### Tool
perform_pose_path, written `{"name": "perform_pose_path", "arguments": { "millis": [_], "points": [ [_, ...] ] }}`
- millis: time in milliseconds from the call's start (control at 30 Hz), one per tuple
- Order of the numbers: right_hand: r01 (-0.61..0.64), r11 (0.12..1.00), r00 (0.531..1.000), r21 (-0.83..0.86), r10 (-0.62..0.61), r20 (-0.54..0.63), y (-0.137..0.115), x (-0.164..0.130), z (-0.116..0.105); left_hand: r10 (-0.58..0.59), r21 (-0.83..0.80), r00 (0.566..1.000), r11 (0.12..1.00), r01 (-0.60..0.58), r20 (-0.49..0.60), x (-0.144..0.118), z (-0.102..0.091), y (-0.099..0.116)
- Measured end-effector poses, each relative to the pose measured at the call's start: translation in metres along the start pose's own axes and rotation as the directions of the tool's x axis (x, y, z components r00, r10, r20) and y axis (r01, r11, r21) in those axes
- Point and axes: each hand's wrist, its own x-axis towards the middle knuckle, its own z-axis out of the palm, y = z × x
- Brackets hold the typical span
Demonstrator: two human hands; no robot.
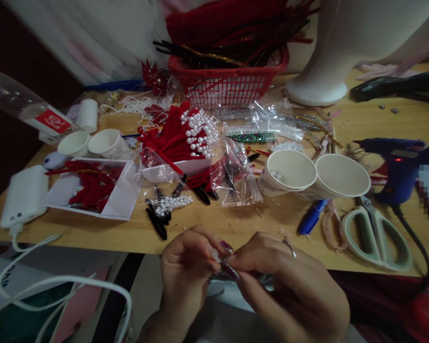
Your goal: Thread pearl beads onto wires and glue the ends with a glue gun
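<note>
Just in front of the table's near edge, my left hand (186, 271) and my right hand (289, 281) meet fingertip to fingertip. Both pinch around a small clear, shiny piece (216, 256), mostly covered by the fingers, so its kind is hard to make out. A ring sits on one finger of my right hand. Beyond my left hand lie black hair clips (157, 221) and a pearl-covered clip (173, 205). A clear plastic bag (236, 176) with dark pieces in it lies past my fingers.
Two paper cups (289, 169) stand right of centre, one with white beads. Green-handled scissors (377, 238), a blue pen (312, 217) and a lit glue gun (396, 164) lie right. Red pearl-tipped stems (178, 133) fill a box; a white power bank (25, 195) trails its cable left.
</note>
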Motion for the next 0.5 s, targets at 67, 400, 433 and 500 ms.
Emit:
{"name": "perform_pose_path", "arguments": {
  "millis": [67,400,433,500],
  "points": [
    [-0.016,1.0,1.0,0.013,0.016,-0.015,0.0,0.0,0.002,-0.032,-0.028,0.999,0.999,0.032,0.004,-0.001,0.001,-0.001],
    [-0.024,0.999,0.992,0.031,0.028,-0.124,0.0,-0.001,0.007,-0.082,-0.129,0.996,0.988,0.087,0.046,0.001,0.01,-0.007],
    [-0.025,0.999,0.99,0.033,0.029,-0.136,0.0,0.0,0.007,-0.074,-0.142,0.995,0.986,0.083,0.062,0.001,0.011,-0.007],
    [-0.018,0.999,0.988,0.037,0.023,-0.15,0.0,0.0,0.007,-0.049,-0.143,0.996,0.988,0.06,0.081,0.001,0.011,-0.008]
  ]
}}
